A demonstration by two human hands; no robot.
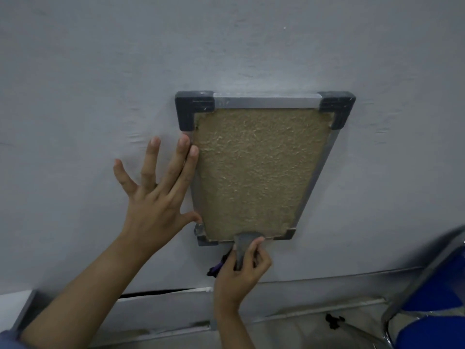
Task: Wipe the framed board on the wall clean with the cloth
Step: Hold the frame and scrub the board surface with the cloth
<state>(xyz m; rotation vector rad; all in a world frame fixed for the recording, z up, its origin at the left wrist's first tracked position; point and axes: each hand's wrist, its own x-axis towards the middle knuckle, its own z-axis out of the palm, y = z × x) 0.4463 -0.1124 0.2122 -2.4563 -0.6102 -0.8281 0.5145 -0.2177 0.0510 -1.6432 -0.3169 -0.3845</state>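
Framed board (pixel 256 170) hanging on a pale grey wall (pixel 100 71), brownish fibrous panel inside a silver frame with dark plastic corner caps. Left hand (pixel 156 197) flat against the wall with fingers (pixel 173 165) spread wide apart, not gripping anything. Index and middle fingertips landing right on the board's left frame edge, thumb tip touching the same edge lower down near the bottom left corner cap, ring and little fingers out on bare wall well clear of the frame. Right hand (pixel 242 268) just below the board's bottom edge, fingers curled shut around a grey cloth (pixel 242 245), pinched between thumb and index. Bit of cloth poking up past the fingertips and pressed onto the bottom rail, roughly mid-width, overlapping the lowest strip of the panel. Something dark and purplish (pixel 217 267) sticking out beside the right knuckles, can't tell what exactly. Blue chair (pixel 432 293) with a metal frame off past the right wrist, near the lower corner. Small dark scrap (pixel 333 321) on the floor below the right forearm.
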